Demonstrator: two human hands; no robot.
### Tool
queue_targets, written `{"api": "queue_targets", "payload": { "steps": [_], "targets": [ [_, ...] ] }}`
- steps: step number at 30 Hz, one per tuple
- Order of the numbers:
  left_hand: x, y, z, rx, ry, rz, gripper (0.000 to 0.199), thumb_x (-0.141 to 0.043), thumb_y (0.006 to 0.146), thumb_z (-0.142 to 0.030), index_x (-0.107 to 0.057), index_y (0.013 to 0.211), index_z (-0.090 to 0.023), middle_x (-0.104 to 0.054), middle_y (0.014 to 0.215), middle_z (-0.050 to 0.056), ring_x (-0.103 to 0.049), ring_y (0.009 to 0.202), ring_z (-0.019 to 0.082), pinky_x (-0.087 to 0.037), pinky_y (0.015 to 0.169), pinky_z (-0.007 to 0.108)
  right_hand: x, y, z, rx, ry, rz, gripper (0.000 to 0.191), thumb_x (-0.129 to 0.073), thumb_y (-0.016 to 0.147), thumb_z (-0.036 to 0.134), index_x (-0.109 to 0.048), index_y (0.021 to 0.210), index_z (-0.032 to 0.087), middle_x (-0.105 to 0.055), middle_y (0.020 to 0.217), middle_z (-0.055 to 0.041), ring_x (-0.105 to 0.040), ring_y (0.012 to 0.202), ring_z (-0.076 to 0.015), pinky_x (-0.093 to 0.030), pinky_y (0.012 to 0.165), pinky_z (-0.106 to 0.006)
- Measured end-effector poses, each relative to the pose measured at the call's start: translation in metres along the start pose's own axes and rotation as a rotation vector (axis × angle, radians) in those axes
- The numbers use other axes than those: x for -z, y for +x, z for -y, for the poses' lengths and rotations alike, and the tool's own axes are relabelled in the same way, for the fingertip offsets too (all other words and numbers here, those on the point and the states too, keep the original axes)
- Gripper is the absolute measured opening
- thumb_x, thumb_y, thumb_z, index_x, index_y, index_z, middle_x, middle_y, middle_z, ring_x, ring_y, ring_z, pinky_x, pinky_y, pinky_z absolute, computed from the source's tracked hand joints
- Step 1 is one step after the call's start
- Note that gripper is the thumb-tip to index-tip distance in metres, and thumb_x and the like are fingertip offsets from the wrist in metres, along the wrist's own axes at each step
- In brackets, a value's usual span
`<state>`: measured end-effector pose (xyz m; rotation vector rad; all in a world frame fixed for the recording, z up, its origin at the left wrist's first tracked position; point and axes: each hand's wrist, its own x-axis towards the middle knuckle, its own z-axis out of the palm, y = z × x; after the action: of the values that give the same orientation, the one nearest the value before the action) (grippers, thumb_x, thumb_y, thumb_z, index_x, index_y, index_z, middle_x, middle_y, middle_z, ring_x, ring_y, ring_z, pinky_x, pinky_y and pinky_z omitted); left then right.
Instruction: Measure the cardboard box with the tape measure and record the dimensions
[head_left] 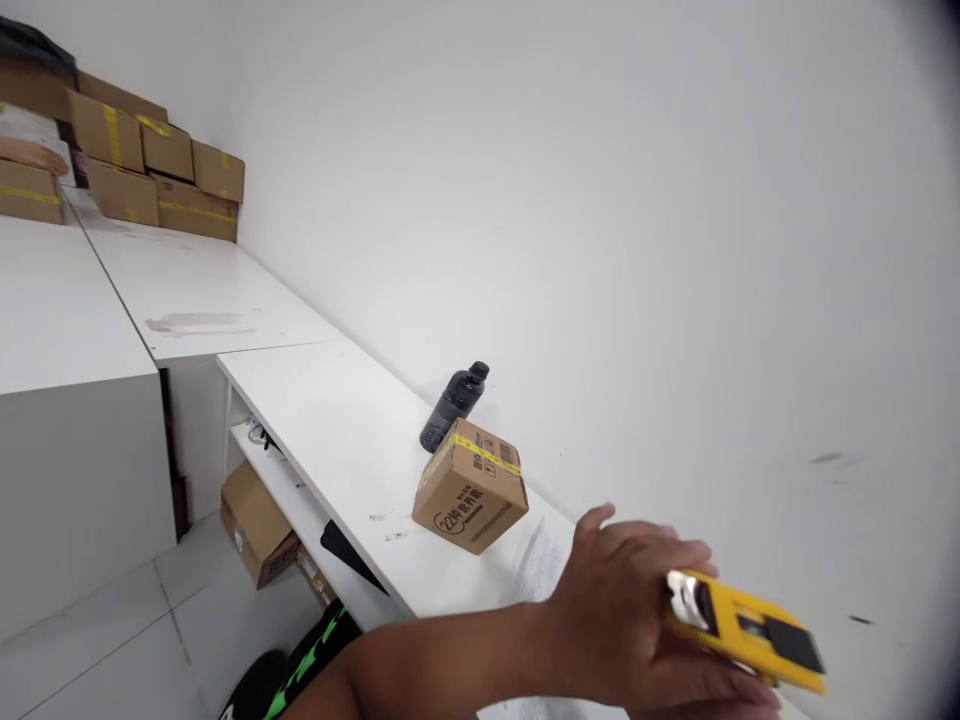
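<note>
My left hand (619,600) reaches in from the lower left, palm mostly turned down, and grips a yellow tool with a silver metal end and a black pad (750,630). Its exact kind is not clear from this angle. A strip of skin at the bottom edge, under the tool, may be part of my right hand; its fingers cannot be made out. Nearest to the left hand on the white bench stands a small cardboard box (469,500) with yellow tape and dark printing. Right behind that box lies a dark bottle (454,405) with a black cap.
Taped cardboard boxes (199,185) are stacked at the far left, where another person's hand (34,155) shows. Under the white bench (322,430), a shelf (300,515) holds dark items. An open carton (255,520) sits below. A white wall runs along the right.
</note>
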<state>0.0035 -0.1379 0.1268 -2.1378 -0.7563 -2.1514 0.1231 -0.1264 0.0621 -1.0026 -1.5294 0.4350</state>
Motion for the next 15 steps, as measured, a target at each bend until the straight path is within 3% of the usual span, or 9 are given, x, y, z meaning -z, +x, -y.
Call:
{"api": "queue_targets", "payload": {
  "steps": [2, 4, 7, 10, 12, 15],
  "targets": [
    [0.031, 0.025, -0.019, 0.074, 0.063, 0.066, 0.067, -0.043, 0.087, -0.059, -0.027, 0.143, -0.024, -0.061, 0.128, 0.009, -0.042, 0.134, 0.029, -0.012, 0.118, 0.052, -0.024, 0.003, 0.037, 0.036, 0.119, -0.053, 0.079, -0.005, 0.084, 0.077, -0.027, 0.147, 0.034, -0.055, 0.129, -0.0094, -0.05, 0.123, -0.0322, -0.048, 0.088, -0.053],
    [0.065, 0.04, -0.023, 0.224, 0.146, 0.117, 0.062, -0.035, 0.091, -0.059, -0.031, 0.143, -0.025, -0.045, 0.145, 0.01, -0.026, 0.142, 0.031, -0.005, 0.118, 0.056, -0.05, 0.016, 0.073, 0.007, 0.369, -0.044, 0.069, -0.026, 0.088, 0.073, -0.044, 0.137, 0.029, -0.058, 0.125, -0.0094, -0.054, 0.117, -0.03, -0.047, 0.09, -0.049],
    [0.105, 0.043, 0.005, 0.404, 0.272, 0.137, 0.061, -0.039, 0.09, -0.057, -0.034, 0.143, -0.027, -0.03, 0.155, 0.008, -0.013, 0.146, 0.033, 0.0, 0.117, 0.056, -0.084, 0.051, 0.109, 0.059, 0.517, -0.003, 0.058, -0.049, 0.082, 0.071, -0.059, 0.111, 0.021, -0.066, 0.098, -0.0082, -0.064, 0.087, -0.0241, -0.052, 0.07, -0.038],
    [0.126, 0.023, 0.058, 0.78, 0.338, -0.005, 0.069, -0.05, 0.086, -0.055, -0.033, 0.143, -0.021, -0.032, 0.152, 0.014, -0.013, 0.145, 0.036, -0.003, 0.116, 0.057, -0.113, 0.096, 0.111, -0.004, 0.403, 0.15, 0.046, -0.061, 0.08, 0.061, -0.057, 0.097, 0.019, -0.061, 0.072, 0.0006, -0.049, 0.049, -0.0109, -0.04, 0.048, -0.025],
    [0.13, 0.005, 0.093, 1.018, 0.24, -0.041, 0.081, -0.065, 0.076, -0.051, -0.032, 0.142, -0.017, -0.035, 0.149, 0.019, -0.018, 0.143, 0.038, -0.011, 0.115, 0.055, -0.132, 0.121, 0.098, -0.01, 0.248, 0.186, 0.045, -0.065, 0.076, 0.059, -0.055, 0.098, 0.02, -0.056, 0.067, 0.0044, -0.048, 0.052, -0.0109, -0.039, 0.051, -0.024],
    [0.131, -0.017, 0.127, 1.195, -0.196, -0.083, 0.082, -0.063, 0.08, -0.043, -0.019, 0.145, -0.018, -0.043, 0.142, 0.019, -0.046, 0.128, 0.031, -0.036, 0.106, 0.045, -0.155, 0.141, 0.071, 0.015, 0.006, 0.312, 0.042, -0.061, 0.077, 0.06, -0.054, 0.089, 0.021, -0.06, 0.075, 0.0012, -0.052, 0.065, -0.0143, -0.042, 0.058, -0.026]
  ]
}}
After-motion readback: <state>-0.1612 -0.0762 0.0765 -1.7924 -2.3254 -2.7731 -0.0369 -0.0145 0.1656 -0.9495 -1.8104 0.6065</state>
